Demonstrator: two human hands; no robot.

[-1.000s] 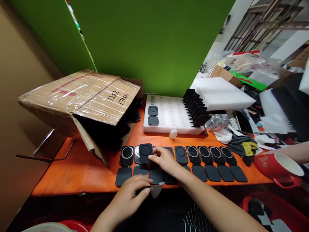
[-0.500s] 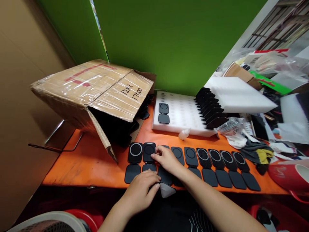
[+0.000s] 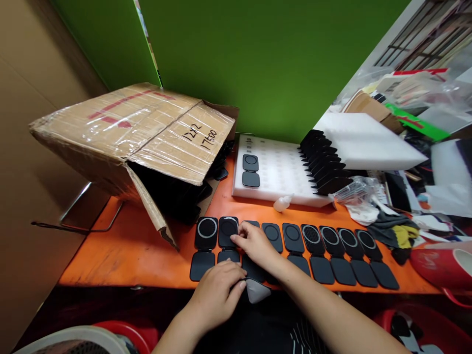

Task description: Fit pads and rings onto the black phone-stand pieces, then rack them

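Observation:
A row of black two-panel folding wireless chargers lies along the front of the orange table. My right hand has thumb and fingers drawn together at the right edge of the second charger's upper panel. A pale crescent shows at the top of the dark disc on that panel. Lying over the same charger's lower panel is my left hand, its fingers stretched out and its thumb apart. Near the left thumb a grey piece hangs at the table edge. My right hand partly covers the third charger.
A tipped carton full of black pieces stands at the left. Behind the row lies a white foam block with one charger and several black panels standing in it. A small dropper bottle sits before it. Clutter and a red mug are at the right.
The view has shifted slightly. Both hands keep nearly the same places at the second charger, and nothing else has visibly moved.

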